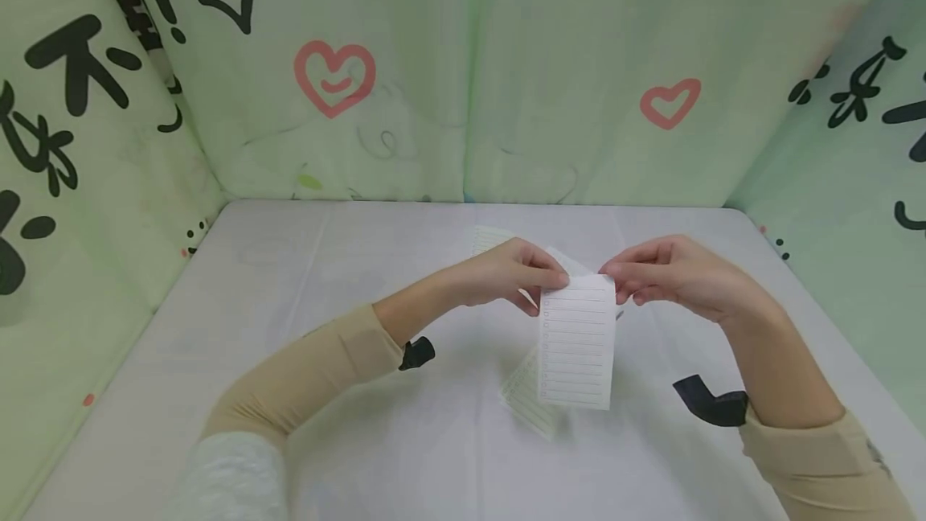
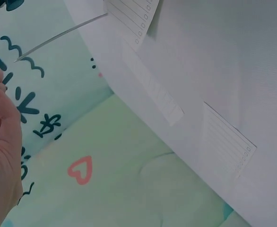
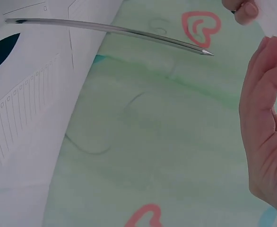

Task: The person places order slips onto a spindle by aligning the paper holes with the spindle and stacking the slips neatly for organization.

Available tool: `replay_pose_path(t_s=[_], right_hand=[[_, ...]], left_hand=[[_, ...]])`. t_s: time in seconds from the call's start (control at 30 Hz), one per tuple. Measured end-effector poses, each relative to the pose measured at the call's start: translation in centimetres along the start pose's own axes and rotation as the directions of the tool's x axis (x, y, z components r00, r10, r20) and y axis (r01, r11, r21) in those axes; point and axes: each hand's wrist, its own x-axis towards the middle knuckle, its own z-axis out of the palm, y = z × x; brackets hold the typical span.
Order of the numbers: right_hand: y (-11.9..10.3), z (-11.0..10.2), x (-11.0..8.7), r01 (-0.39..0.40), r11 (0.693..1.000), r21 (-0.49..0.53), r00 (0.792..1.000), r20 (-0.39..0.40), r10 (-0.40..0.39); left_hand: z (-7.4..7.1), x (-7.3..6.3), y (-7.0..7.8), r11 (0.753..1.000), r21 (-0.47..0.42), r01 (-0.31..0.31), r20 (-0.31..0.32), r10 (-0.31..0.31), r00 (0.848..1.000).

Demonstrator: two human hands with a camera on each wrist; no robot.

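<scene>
A white lined note sheet point(image 1: 576, 348) with a column of small check boxes hangs upright between both hands in the head view. My left hand point(image 1: 506, 272) pinches its upper left corner, thumb in front. At the upper right corner my right hand point(image 1: 676, 276) pinches the edge between thumb and fingers. A thin silver rod point(image 3: 129, 32) with a pointed tip crosses the right wrist view; the same rod point(image 2: 63, 37) shows in the left wrist view. The held sheet mostly hides it in the head view.
Below the held sheet lies another lined sheet point(image 1: 524, 392) on the white tabletop point(image 1: 362, 441). Farther back is a lined sheet point(image 1: 492, 239), partly behind my left hand. Pale green curtains point(image 1: 434, 79) with printed hearts and characters stand behind and at both sides.
</scene>
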Motion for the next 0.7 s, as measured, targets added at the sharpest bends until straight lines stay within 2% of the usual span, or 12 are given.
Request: replay_pose_path(t_s=[0.2,0.37,0.53,0.7], right_hand=[[-0.2,0.5,0.1,-0.021,0.999,-0.031,1.0,0.013,0.022],[0.1,0.6,0.3,-0.026,0.999,-0.033,0.999,0.018,0.026],[0.4,0.5,0.3,-0.026,0.999,-0.026,1.0,-0.004,0.026],[0.9,0.3,0.2,-0.041,0.999,-0.015,0.998,-0.054,0.04]], left_hand=[[0.5,-0.1,0.0,1.0,-0.004,-0.004,0.015,0.004,1.0],[0.7,-0.2,-0.3,0.998,-0.056,0.017,0.003,-0.017,1.0],[1.0,-0.5,-1.2,0.992,-0.121,0.022,-0.005,-0.023,1.0],[1.4,-1.1,-2.4,0.989,-0.142,0.029,0.015,-0.028,1.0]])
